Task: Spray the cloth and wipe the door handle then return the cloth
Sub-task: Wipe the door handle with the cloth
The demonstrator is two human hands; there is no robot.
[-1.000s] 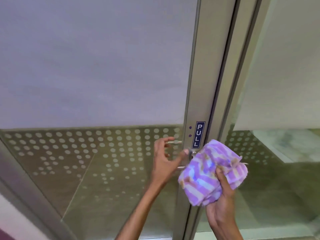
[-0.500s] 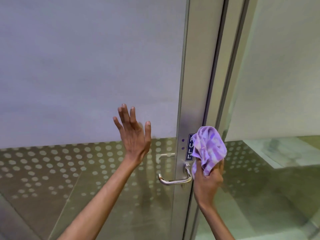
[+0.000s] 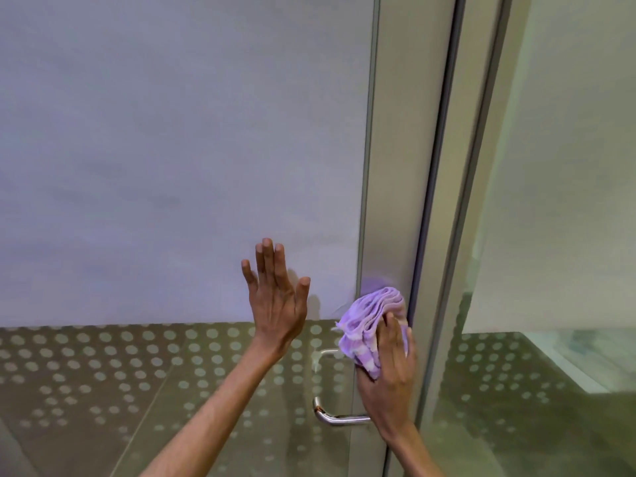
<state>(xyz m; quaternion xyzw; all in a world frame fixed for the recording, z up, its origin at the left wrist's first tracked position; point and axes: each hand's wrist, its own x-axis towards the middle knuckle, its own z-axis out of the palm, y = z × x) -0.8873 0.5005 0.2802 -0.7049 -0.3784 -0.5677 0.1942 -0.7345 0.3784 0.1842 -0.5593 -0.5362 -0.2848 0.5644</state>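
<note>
A purple and white striped cloth [image 3: 366, 330] is bunched in my right hand [image 3: 389, 383], which presses it against the metal door stile just above the lever's base. The chrome door handle [image 3: 335, 418] sticks out to the left below the cloth, its right end hidden behind my right hand. My left hand [image 3: 277, 299] is flat on the frosted glass to the left of the stile, fingers spread, holding nothing. The PULL sign is covered by the cloth.
The glass door [image 3: 172, 166] is frosted on top with a dotted band lower down. A dark gap and a metal door frame [image 3: 457, 235] run along the right of the stile, with another glass panel [image 3: 568, 201] beyond.
My left hand let go of the handle and rose to lie flat on the glass. My right hand brought the cloth in from the right onto the stile above the handle.
</note>
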